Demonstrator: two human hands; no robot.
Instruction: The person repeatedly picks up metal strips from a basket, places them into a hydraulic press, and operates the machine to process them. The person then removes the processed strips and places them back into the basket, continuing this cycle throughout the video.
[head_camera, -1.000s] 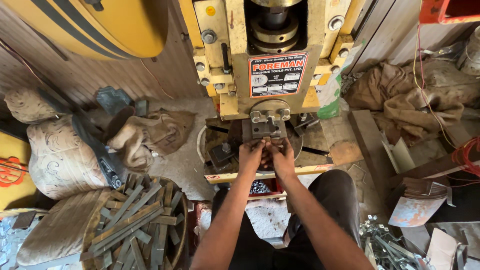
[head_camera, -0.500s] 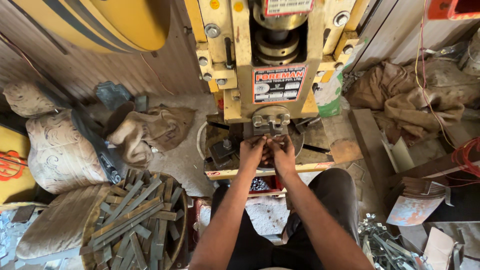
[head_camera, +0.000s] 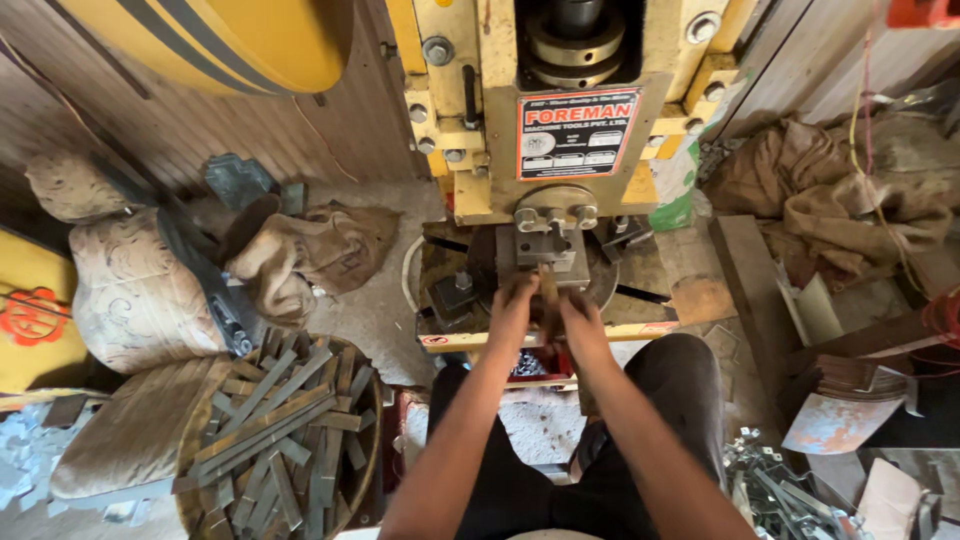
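A yellow power press (head_camera: 560, 120) stands in front of me, with its grey punch block (head_camera: 545, 243) low over the round die bed (head_camera: 600, 285). My left hand (head_camera: 512, 312) and my right hand (head_camera: 582, 318) meet just below the punch. Together they grip a narrow rusty metal strip (head_camera: 547, 290) that points in under the tool. The far end of the strip is hidden beneath the punch. My dark trousers (head_camera: 670, 400) show below the press table.
A round basket (head_camera: 365, 470) of several flat metal strips sits at lower left. Stuffed sacks (head_camera: 120, 300) and a brown cloth (head_camera: 310, 255) lie to the left. Crumpled sacking (head_camera: 830, 200), a wooden plank (head_camera: 745, 290) and small metal scrap (head_camera: 780, 490) are on the right.
The view has shifted downward a little. Both hands stay together on the strip at the die, now slightly lower and nearer to me.
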